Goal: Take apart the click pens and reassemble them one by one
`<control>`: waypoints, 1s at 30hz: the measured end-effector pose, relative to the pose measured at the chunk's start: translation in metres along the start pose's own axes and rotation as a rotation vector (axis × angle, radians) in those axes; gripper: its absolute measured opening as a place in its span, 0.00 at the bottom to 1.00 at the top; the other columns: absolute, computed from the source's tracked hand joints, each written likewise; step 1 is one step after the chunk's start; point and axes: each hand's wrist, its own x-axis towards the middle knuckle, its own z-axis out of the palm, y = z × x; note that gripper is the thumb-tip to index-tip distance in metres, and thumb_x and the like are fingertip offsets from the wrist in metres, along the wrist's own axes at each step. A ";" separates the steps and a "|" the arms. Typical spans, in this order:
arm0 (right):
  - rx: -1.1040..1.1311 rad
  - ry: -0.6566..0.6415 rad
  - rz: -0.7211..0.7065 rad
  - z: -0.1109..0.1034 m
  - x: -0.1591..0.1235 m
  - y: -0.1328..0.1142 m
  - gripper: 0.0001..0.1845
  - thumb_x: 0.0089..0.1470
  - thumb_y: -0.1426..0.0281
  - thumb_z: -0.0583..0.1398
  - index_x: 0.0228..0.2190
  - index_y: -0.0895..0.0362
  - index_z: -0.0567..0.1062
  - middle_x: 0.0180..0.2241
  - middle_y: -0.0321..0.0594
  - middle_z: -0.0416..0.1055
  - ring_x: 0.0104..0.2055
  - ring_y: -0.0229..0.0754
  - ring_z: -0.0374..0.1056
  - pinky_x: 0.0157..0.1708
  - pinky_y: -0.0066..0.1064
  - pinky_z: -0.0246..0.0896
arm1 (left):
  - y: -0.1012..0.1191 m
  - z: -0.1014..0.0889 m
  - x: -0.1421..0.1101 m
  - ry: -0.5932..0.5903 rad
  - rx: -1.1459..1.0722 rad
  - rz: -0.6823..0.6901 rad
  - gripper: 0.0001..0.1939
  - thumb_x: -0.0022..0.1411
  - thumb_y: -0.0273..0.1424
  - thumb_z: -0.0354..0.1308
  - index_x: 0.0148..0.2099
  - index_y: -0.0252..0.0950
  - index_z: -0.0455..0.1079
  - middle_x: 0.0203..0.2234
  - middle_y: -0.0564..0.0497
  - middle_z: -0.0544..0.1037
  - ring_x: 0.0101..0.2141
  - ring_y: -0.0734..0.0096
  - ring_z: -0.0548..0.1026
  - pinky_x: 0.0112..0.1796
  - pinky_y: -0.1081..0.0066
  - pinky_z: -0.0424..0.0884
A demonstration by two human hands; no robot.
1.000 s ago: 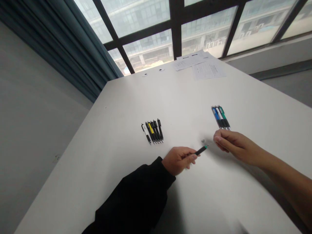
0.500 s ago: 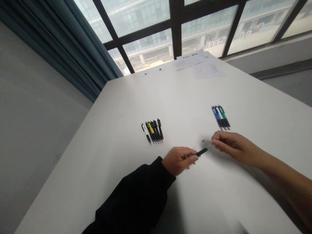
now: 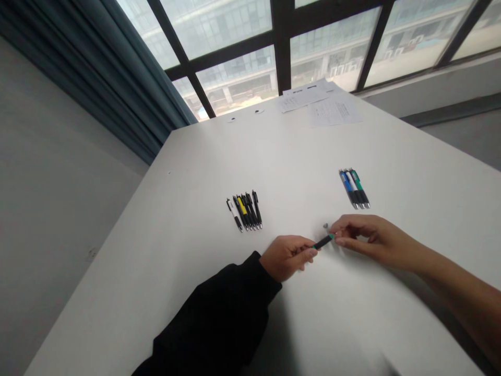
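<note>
Holds a dark pen barrel [image 3: 323, 242] with green bands in the left hand [image 3: 288, 258], gripped between thumb and fingers, pointed toward two o'clock over the white table [image 3: 297, 162]. Has the right hand [image 3: 360, 235] at three o'clock from the barrel, thumb and forefinger bent about its far green end. Cannot tell whether pinched tight there or merely hovering close. Has a small metallic piece [image 3: 325, 226] on the tabletop at twelve o'clock from the barrel, just beside the right forefinger.

Shows at ten o'clock from the barrel, near the left hand, a row of pens [image 3: 246, 211], laid side by side, mostly black, including a yellow pen [image 3: 242, 205] and, at the nine o'clock end, a white-and-black pen [image 3: 234, 214]. Shows at one o'clock, beyond the right hand, a blue pen [image 3: 346, 181], a white pen [image 3: 352, 182] and a green pen [image 3: 356, 179], grouped closely.

Wears a black sleeve [image 3: 219, 308] on the left arm. Includes, far off at twelve o'clock, printed papers [image 3: 336, 112] below a dark-framed window [image 3: 282, 42]; at ten, a blue-grey curtain [image 3: 97, 68].
</note>
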 end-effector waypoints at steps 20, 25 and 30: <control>-0.284 0.113 -0.148 0.002 0.009 0.013 0.16 0.60 0.64 0.62 0.48 0.55 0.77 0.43 0.48 0.76 0.37 0.45 0.71 0.35 0.36 0.66 | 0.002 0.000 0.000 0.002 0.010 -0.004 0.18 0.64 0.40 0.60 0.44 0.29 0.78 0.25 0.49 0.78 0.19 0.80 0.70 0.22 0.78 0.66; -0.311 0.090 -0.191 0.010 0.013 0.015 0.09 0.61 0.67 0.60 0.39 0.54 0.80 0.40 0.48 0.77 0.38 0.47 0.72 0.39 0.39 0.67 | 0.000 0.000 0.000 0.008 0.009 -0.008 0.19 0.64 0.42 0.61 0.43 0.29 0.78 0.25 0.49 0.77 0.19 0.79 0.70 0.22 0.77 0.66; 0.040 0.211 0.012 -0.002 0.008 0.010 0.12 0.57 0.58 0.66 0.35 0.54 0.79 0.33 0.43 0.77 0.33 0.44 0.71 0.34 0.36 0.66 | -0.001 0.000 0.000 0.016 0.033 0.003 0.17 0.65 0.40 0.58 0.44 0.29 0.78 0.26 0.49 0.77 0.20 0.80 0.70 0.22 0.78 0.66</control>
